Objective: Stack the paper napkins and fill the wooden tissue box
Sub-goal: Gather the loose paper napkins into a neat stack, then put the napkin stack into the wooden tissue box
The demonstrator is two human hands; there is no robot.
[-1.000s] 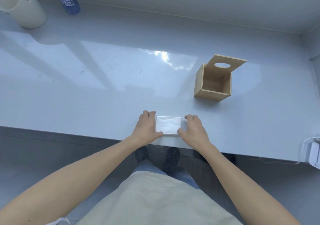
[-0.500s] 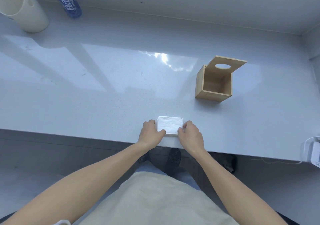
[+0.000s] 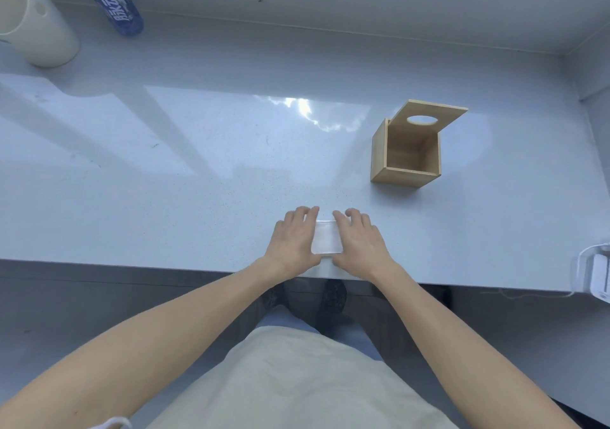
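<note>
Moved: left hand and right hand are closing inward, their straightened, slightly spread fingers now pressing flat on the napkin stack.
Stack: lying just beside the counter's near edge.
Wooden tissue box: standing well apart with its lid open, bare counter lying between.

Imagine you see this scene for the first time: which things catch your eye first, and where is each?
At the near edge of the pale counter, the left hand and right hand press in on either side of a small white napkin stack. Next, the wooden tissue box farther back to the right, empty, its lid with an oval hole tipped up open. A blue bottle and a cream container stand in the far left corner.
</note>
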